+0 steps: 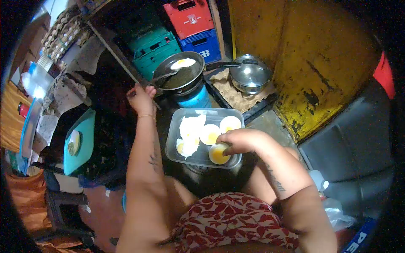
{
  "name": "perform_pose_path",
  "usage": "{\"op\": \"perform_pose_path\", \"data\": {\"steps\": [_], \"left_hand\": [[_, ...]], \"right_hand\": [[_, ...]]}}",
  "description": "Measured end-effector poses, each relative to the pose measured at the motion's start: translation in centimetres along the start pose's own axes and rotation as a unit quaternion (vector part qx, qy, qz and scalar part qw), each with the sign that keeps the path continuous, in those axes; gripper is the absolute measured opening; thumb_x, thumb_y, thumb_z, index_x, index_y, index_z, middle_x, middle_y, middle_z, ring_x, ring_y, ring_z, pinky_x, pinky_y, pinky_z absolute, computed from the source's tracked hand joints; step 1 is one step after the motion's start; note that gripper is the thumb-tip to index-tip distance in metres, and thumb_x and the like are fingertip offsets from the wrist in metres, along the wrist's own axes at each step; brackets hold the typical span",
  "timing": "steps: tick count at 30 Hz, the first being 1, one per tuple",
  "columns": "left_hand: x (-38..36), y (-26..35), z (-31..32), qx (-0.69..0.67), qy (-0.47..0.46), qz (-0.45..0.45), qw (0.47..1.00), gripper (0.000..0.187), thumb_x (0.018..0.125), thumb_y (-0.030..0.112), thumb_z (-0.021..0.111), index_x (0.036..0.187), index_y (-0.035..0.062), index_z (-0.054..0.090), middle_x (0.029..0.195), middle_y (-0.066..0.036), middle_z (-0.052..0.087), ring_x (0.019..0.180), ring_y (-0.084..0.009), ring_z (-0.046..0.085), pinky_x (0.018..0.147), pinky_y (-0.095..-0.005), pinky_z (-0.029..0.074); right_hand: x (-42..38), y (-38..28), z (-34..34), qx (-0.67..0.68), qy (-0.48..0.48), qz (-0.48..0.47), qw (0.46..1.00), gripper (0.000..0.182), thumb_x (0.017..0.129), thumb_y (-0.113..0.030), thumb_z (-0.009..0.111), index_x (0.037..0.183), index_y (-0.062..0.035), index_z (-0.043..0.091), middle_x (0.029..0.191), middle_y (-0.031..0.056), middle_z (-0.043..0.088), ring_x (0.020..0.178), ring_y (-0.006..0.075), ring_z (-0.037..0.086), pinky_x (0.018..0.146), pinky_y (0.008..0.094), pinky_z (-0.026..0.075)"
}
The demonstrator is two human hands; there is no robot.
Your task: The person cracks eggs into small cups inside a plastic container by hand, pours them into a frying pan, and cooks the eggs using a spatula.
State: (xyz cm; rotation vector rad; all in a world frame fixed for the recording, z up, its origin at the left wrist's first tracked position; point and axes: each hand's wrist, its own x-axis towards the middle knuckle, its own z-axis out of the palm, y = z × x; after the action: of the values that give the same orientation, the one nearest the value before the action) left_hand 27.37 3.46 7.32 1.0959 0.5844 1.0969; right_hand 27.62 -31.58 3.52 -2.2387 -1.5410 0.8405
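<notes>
My left hand (142,98) is closed on the handle end of a metal spatula (165,76), whose head reaches into a dark frying pan (181,80). A fried egg (183,63) lies at the far side of the pan, which sits on a blue burner stand (195,99). My right hand (231,142) grips the rim of a small bowl (219,157) with yellow egg in it, over the near right corner of a clear plastic container (173,145). Inside the container are fried eggs (190,130) at the left and two round white pieces with yellow centres (210,134) at the right.
A lidded metal pot (250,76) stands on brown paper right of the pan. Red (192,19), blue (201,45) and green (156,52) crates are behind. A yellow panel (303,63) rises at the right. Egg trays (65,36) and a turquoise tray (84,147) are at the left.
</notes>
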Motion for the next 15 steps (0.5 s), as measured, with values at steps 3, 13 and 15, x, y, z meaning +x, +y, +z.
{"op": "perform_pose_path", "data": {"steps": [3,13,15], "left_hand": [[-3.2,-0.4,1.7,-0.012,-0.015,0.009,1.0,0.026,0.099,0.021,0.051,0.092,-0.0037,0.049,0.077,-0.016,0.061,0.061,-0.0215,0.065,0.049,-0.0305,0.057],[-5.5,-2.0,3.9,-0.047,0.009,-0.025,0.999,0.029,0.099,0.021,0.05,0.095,-0.0072,0.048,0.079,-0.018,0.061,0.061,-0.0224,0.066,0.051,-0.0323,0.059],[-5.6,-2.3,3.7,-0.05,0.008,-0.023,0.998,0.028,0.099,0.021,0.052,0.099,-0.006,0.046,0.081,-0.019,0.061,0.063,-0.0226,0.066,0.052,-0.0322,0.059]], "right_hand": [[0.4,0.2,0.2,-0.009,-0.014,-0.023,1.0,0.054,0.082,-0.035,0.073,0.125,-0.0066,0.059,0.114,0.0193,0.066,0.107,0.0352,0.063,0.09,0.0416,0.05],[0.4,0.8,0.5,-0.004,0.003,-0.027,1.0,0.053,0.083,-0.036,0.072,0.127,-0.0083,0.058,0.111,0.0189,0.067,0.104,0.036,0.064,0.089,0.0414,0.051],[0.1,0.9,0.3,0.003,0.005,-0.02,1.0,0.053,0.083,-0.036,0.072,0.127,-0.0084,0.058,0.111,0.0187,0.067,0.103,0.0359,0.064,0.088,0.0413,0.051]]}}
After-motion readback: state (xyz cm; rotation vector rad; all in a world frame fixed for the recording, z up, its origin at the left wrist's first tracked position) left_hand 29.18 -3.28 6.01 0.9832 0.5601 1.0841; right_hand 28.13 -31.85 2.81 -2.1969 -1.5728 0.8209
